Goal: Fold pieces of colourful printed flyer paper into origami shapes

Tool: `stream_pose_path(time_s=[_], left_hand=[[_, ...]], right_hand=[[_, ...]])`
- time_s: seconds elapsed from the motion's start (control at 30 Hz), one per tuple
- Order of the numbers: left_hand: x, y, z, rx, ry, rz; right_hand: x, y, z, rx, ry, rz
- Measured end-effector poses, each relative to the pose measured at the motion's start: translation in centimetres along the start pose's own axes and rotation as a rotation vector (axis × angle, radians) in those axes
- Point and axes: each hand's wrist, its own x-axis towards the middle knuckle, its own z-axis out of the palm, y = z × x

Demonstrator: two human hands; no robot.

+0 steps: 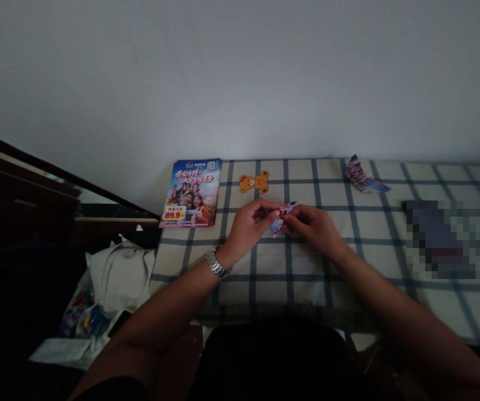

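Observation:
Between my two hands is a small folded paper (277, 224), printed in red, white and blue like the flyers nearby. The fingers of my left hand (253, 221) pinch its left side, and a metal-band watch (217, 263) circles that wrist. My right hand (309, 225) grips the paper's right edge between thumb and fingers. The hands nearly touch each other, just above the checked cloth. Fingers cover much of the paper, so its exact shape is hard to make out. Beyond them lies a flat brown bear cutout or print (254, 182).
A stack of printed flyers (192, 195) lies at the cloth's left end. Another folded paper piece (365, 177) rests at the back right. A blurred dark flat object (442, 239) lies farther right on the checked cloth (268, 284). White bags (120, 273) sit lower left, below a dark wooden rail.

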Motion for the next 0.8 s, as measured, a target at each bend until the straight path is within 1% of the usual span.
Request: stream_pose_path(time_s=[0.2, 0.3, 0.47, 0.63, 0.8], left_hand=[[-0.02, -0.08, 0.09, -0.022, -0.009, -0.017], [0.02, -0.17, 0.05, -0.013, 0.008, -0.035], [0.06, -0.19, -0.07, -0.003, 0.028, -0.034], [-0.03, -0.15, 0.08, 0.003, 0.014, -0.058], [0.04, -0.21, -0.10, 0.005, -0.009, -0.039]], right_hand=[[0.01, -0.17, 0.04, -0.088, 0.014, -0.033], [-0.01, -0.11, 0.11, -0.067, 0.023, -0.032], [-0.07, 0.20, 0.12, -0.061, -0.015, -0.019], [-0.10, -0.01, 0.09, -0.110, -0.028, -0.012], [-0.06, -0.18, -0.08, -0.122, -0.029, -0.022]])
